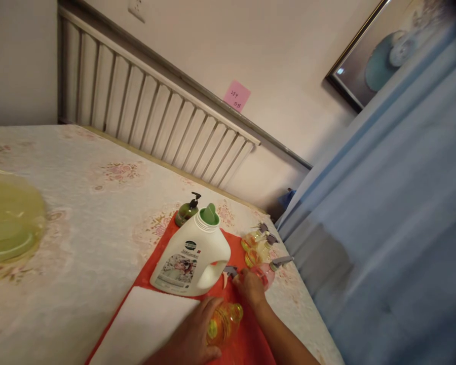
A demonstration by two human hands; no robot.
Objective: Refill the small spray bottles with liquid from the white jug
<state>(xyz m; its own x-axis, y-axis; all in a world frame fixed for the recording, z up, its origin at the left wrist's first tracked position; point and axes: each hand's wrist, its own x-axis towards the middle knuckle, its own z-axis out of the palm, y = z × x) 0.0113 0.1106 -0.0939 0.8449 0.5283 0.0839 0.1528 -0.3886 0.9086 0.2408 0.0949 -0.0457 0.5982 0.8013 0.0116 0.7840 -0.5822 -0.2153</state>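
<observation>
Bottle of clear, rounded, yellow-tinted material (222, 329) sat at lower centre of the frame, over the red mat (152, 268), its neck pointing to the upper right. Left hand (197, 329) gripped it from the left, thumb below and fingers curled over the top. Right hand (250, 286) lay just above and to the right, fingers bunched and bent at a dark grey sprayer-like piece (231, 270); could not tell whether they closed on it or only touched it. Small pale pink bit (225, 280) showed near those fingertips.

Large white plastic jug with printed label and side handle (192, 256) stood upright on the mat at centre, green spout piece (210, 215) in its mouth. Behind it, dark green bottle with black pump top (186, 214). White flat sheet (148, 324) lay on the mat at lower left of centre, partly under the left forearm.

Right of centre: two clear bottles with yellow contents (252, 248), close together, and a clear bottle with pink contents and a grey top (266, 275), partly hidden by the right hand.

Pale floral-covered surface (95, 223) carried everything. Translucent yellow basin (13, 218) stood at far left.
</observation>
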